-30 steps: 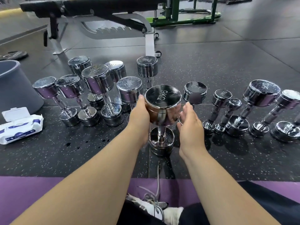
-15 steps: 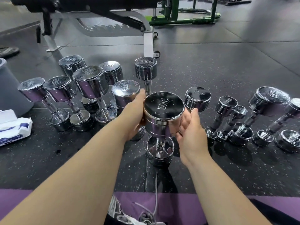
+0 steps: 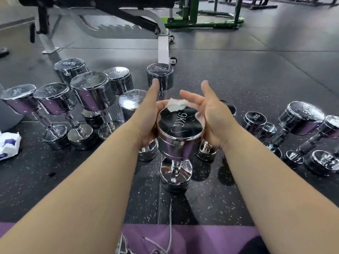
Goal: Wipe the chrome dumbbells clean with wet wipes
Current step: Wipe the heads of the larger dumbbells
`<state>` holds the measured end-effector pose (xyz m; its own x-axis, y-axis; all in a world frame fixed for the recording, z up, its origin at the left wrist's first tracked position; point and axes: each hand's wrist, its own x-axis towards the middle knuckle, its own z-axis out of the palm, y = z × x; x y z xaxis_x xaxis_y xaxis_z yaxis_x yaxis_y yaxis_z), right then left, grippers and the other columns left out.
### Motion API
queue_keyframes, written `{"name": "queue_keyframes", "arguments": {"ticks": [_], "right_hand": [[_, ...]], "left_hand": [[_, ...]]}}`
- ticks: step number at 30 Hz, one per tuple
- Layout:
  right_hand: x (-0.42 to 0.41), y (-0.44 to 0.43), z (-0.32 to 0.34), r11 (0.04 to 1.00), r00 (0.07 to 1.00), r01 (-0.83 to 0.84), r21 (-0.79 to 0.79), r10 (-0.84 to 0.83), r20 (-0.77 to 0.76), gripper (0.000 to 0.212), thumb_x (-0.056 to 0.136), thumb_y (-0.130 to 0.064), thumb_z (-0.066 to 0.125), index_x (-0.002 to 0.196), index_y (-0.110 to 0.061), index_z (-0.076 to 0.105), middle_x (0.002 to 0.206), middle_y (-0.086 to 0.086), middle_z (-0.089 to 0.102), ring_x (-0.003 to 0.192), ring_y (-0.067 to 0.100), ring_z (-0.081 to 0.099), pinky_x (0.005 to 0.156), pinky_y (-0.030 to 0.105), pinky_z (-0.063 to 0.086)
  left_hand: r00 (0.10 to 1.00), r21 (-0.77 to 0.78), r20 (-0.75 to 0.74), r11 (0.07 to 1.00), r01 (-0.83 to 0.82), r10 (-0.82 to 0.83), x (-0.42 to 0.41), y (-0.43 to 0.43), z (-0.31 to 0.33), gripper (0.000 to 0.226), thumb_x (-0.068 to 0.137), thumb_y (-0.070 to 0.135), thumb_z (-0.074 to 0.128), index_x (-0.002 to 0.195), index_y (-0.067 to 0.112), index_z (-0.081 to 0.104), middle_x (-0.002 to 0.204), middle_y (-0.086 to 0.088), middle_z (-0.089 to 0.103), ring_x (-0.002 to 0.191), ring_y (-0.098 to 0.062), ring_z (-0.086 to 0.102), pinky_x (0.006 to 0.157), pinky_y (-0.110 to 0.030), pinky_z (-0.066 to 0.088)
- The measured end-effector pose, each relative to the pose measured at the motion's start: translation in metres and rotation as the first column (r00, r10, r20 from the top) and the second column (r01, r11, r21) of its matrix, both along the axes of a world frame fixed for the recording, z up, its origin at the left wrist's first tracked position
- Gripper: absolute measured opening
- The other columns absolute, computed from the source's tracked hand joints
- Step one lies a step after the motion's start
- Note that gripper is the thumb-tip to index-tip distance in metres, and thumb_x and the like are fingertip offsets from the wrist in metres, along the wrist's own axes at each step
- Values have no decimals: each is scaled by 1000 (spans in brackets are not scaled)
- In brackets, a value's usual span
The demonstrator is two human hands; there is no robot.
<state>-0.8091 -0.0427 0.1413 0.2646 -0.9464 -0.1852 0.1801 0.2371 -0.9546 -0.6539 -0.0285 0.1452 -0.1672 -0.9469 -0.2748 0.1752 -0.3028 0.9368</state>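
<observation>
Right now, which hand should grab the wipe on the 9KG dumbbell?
Probably the right hand: its open fingers reach over the crumpled wet wipe, while the left hand holds the 9KG dumbbell.

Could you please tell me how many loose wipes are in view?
1. A crumpled wipe lies at the far edge of the 9KG dumbbell's top face. Others may be inside the pack at the left edge.
</observation>
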Motion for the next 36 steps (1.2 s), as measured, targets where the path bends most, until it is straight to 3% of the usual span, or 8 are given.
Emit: {"name": "queue_keyframes", "arguments": {"ticks": [4,6,11,15,20,24,30,36], "right_hand": [[5,-2,1,997,998,62,-50,-61,28,27,100,-19,53,98,1,71,98,13,74,88,16,70,78,22,58],[-1,3,-5,997,996,77,-4,-77,52,26,98,-21,56,101,1,70,97,14,74,85,20,70,77,29,59],[-17,37,-37,984,988,150,100,-153,18,16,97,-16,56,98,-2,64,71,5,58,58,11,52,48,16,45],[-9,33,-16,945,959,281,-167,-284,4,14,94,-18,62,93,-6,70,81,5,69,71,13,63,66,25,52],[-1,56,-35,970,970,240,-29,-241,-33,46,105,-37,39,84,-15,73,73,-3,71,65,6,63,82,33,46],[-3,38,-16,977,983,186,-109,-185,23,61,105,-49,22,117,-13,70,111,2,74,107,14,68,103,38,44],[-7,43,-33,977,980,197,-77,-196,19,67,107,-45,17,114,-4,69,76,-2,74,66,0,66,67,21,48],[7,57,-33,937,949,307,-164,-315,-22,60,100,-56,25,123,-22,69,126,1,67,121,12,60,109,37,41]], "left_hand": [[996,-83,1,993,-83,84,2,-1,-2,78,95,70,21,116,7,62,110,-14,70,89,-29,68,80,-38,53],[985,-110,31,980,-167,171,1,1,-6,71,96,67,24,105,8,63,103,-15,68,85,-29,63,78,-39,48],[968,-99,88,969,-225,234,1,5,-16,74,96,67,28,74,16,77,95,-18,74,89,-35,62,88,-49,43],[951,-94,57,950,-298,304,-2,8,-18,69,97,62,34,67,17,76,91,-17,73,86,-35,61,81,-45,46],[945,-86,59,945,-315,321,-5,18,-14,64,99,58,33,77,16,75,89,-16,75,77,-29,66,80,-40,51],[933,-80,53,933,-352,356,-7,19,-13,63,100,56,34,70,18,74,77,-8,74,65,-21,64,67,-31,48],[932,-66,57,933,-354,358,-6,22,-10,61,100,55,34,67,19,71,68,-4,70,56,-16,61,62,-29,44],[922,-66,62,924,-377,381,-8,24,-12,56,100,53,35,71,20,70,67,-2,66,50,-11,53,57,-26,36]]}}
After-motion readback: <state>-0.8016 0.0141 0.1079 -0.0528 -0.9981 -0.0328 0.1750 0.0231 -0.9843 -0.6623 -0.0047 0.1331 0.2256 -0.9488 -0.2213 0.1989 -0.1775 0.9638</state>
